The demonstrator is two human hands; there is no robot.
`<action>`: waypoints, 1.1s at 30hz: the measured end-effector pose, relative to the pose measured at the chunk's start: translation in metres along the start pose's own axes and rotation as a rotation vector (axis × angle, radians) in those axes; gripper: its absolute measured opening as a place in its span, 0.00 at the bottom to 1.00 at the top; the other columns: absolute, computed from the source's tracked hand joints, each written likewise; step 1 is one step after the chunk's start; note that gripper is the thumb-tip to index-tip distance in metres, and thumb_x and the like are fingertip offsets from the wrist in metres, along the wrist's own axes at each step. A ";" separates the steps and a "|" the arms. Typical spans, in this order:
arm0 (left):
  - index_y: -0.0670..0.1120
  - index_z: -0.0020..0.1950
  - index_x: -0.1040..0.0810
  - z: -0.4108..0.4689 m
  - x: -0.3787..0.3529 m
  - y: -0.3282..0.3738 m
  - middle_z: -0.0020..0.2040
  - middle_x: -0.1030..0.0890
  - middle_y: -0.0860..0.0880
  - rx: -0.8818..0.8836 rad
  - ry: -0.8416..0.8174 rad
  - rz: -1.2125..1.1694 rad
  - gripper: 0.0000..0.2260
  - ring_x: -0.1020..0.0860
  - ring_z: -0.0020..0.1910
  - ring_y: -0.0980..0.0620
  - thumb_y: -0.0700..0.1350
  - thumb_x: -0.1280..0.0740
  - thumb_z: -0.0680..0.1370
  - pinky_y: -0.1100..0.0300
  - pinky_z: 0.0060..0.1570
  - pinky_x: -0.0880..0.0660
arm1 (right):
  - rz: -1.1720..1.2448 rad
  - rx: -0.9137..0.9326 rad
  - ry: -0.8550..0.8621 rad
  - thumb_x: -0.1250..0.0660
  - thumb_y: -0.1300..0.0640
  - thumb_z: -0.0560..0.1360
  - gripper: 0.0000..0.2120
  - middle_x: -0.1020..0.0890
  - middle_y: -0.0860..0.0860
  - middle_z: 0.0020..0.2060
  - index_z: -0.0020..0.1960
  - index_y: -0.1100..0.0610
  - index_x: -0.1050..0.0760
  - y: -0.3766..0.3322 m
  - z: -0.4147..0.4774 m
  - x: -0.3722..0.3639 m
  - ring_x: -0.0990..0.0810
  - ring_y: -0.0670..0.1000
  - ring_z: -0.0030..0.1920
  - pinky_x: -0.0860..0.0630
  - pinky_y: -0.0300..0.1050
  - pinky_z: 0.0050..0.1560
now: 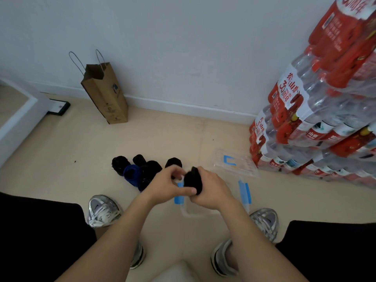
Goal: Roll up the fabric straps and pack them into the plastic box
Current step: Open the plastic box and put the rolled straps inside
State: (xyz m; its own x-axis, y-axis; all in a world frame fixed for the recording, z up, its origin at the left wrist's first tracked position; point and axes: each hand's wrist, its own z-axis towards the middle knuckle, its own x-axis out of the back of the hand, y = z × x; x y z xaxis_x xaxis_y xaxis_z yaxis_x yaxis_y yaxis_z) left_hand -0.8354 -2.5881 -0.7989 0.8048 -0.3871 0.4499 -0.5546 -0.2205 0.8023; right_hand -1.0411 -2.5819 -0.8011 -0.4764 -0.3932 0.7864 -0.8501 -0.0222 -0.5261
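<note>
Your two hands meet just above the plastic box (195, 214), a clear tub with a blue latch (245, 192) on each side, standing on the floor between your sneakers (103, 210). Between them you hold a black strap roll (192, 180), upright over the box's far edge. Your left hand (164, 186) has its fingers curled onto the roll's top and its thumb laid along the bottom. Your right hand (212, 190) wraps round the roll from the other side, fingers bent close about it.

Left of the box and a little beyond it, more rolled straps (146, 165) lie bunched on the floor, mostly black, with a blue roll (132, 173) among them. Beyond the box to the right lies its clear lid (237, 166), flat, with a blue clip on it.

Farther right of the box stand stacked bottled-water packs (305, 123), their red and white wrap printed with Chinese characters and "30周年"; a lower label shows "SPRING". Far beyond the box to the left, a brown paper bag (107, 98) leans on the wall; its small print is too fine to read.
</note>
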 end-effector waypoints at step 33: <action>0.54 0.83 0.44 0.088 -0.016 -0.053 0.87 0.52 0.47 0.086 0.054 0.981 0.36 0.36 0.76 0.36 0.42 0.29 0.81 0.40 0.70 0.34 | 0.241 -0.411 -0.158 0.36 0.48 0.85 0.14 0.17 0.55 0.57 0.66 0.53 0.20 0.059 0.028 -0.048 0.20 0.53 0.49 0.26 0.45 0.50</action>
State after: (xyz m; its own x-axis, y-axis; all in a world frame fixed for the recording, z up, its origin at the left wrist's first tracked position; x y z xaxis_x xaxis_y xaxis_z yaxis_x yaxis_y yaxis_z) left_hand -0.8371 -2.6490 -0.8832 -0.0131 -0.3925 0.9197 -0.9932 0.1112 0.0333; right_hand -1.0617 -2.5904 -0.8787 -0.6575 -0.4774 0.5830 -0.7532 0.4379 -0.4909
